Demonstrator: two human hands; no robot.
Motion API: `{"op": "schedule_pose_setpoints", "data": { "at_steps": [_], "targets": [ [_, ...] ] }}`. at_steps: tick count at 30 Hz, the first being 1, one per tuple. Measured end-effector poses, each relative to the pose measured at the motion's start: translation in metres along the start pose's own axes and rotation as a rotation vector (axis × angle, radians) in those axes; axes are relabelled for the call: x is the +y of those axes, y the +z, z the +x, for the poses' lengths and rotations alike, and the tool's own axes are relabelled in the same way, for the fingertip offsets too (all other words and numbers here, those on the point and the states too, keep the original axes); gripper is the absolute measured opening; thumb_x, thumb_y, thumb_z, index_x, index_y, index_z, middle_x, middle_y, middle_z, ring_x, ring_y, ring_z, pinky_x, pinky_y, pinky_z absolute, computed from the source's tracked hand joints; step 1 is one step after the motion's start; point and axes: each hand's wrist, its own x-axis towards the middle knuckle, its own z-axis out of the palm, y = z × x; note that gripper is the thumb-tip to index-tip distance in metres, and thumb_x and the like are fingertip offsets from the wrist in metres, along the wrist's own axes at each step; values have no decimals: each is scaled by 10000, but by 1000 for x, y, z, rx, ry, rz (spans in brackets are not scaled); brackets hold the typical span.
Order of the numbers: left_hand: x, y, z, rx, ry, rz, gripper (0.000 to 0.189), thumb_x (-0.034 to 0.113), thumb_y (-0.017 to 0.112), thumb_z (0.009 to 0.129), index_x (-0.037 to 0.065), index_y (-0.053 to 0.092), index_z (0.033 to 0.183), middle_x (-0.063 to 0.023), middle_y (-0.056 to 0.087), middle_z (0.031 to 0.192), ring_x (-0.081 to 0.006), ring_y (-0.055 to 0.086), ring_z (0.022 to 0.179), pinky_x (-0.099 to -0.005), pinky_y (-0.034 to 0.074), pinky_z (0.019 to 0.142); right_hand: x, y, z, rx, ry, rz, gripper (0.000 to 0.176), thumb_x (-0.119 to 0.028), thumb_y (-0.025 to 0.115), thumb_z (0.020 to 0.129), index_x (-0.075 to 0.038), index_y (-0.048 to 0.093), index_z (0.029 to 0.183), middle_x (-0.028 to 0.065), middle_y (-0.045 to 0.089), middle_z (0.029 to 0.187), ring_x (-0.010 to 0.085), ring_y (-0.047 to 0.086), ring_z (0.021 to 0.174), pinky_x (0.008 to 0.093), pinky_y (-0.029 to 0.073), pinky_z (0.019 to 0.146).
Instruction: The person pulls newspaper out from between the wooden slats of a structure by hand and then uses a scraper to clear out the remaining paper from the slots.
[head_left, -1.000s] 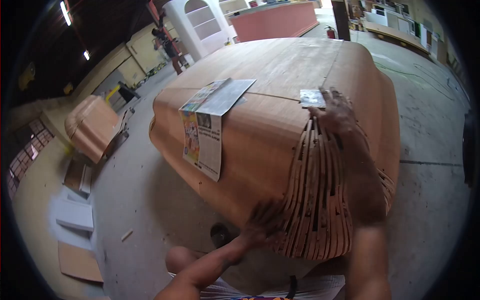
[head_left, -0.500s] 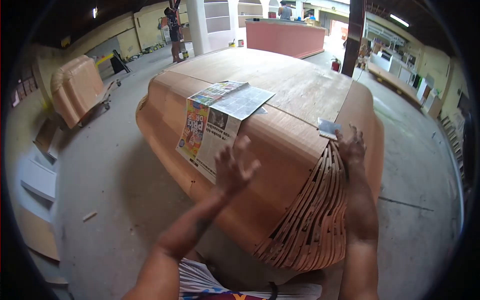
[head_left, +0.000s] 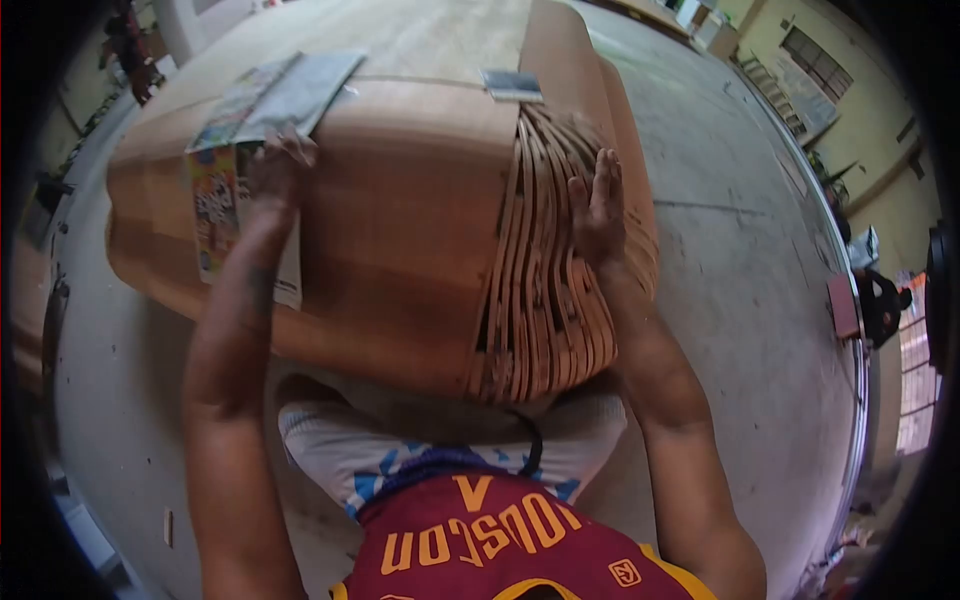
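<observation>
A large stack of curved, nested plywood sheets (head_left: 400, 190) lies in front of me, its layered ends (head_left: 540, 270) fanned toward me. My left hand (head_left: 280, 175) is over the newspaper (head_left: 290, 90) draped on the stack's left part, fingers stretched out and slightly blurred; it seems to touch the paper. My right hand (head_left: 600, 215) is open, fingers pointing up, its palm beside the right side of the layered ends. A flat grey metal plate (head_left: 512, 86) lies on top, near the upper end of the layers, apart from both hands.
My knees and the shorts (head_left: 330, 450) are close below the stack. Concrete floor (head_left: 740, 300) spreads around it. At the right, a dark-clothed person (head_left: 882, 308) is near a pink block (head_left: 845, 308). Another person (head_left: 125, 50) stands at the far upper left.
My view has tipped down and turned right. My left hand has moved onto the newspaper. The right hand has left the metal plate and come down beside the layered ends.
</observation>
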Motion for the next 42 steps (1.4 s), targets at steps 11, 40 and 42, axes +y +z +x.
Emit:
{"op": "schedule_pose_setpoints", "data": {
  "at_steps": [11,40,42],
  "targets": [
    [1,-20,3,-188,59,119,560,396,434,1085,120,563,1555,-229,605,1511,-469,682,1247,-550,541,1079,30,-59,-198,-437,32,-296,779,-398,541,1099,-2,249,1702,276,196,1772,470,170,1642,572,129,1325],
    [-111,-231,-232,-444,-702,-1657,525,400,456,1152,-43,596,1395,-181,737,1147,-222,772,925,-340,642,805,-180,25,-136,-641,438,1315,561,-387,485,1147,10,545,1539,211,657,1414,284,669,1222,432,527,1088],
    [-105,-187,-258,-504,-788,-1771,529,397,436,1159,-47,589,1402,-185,736,1153,-227,773,930,-343,649,807,-180,25,-131,-740,599,1544,568,-405,392,1179,18,563,1518,200,685,1375,267,682,1196,420,539,1064]
  ]
}}
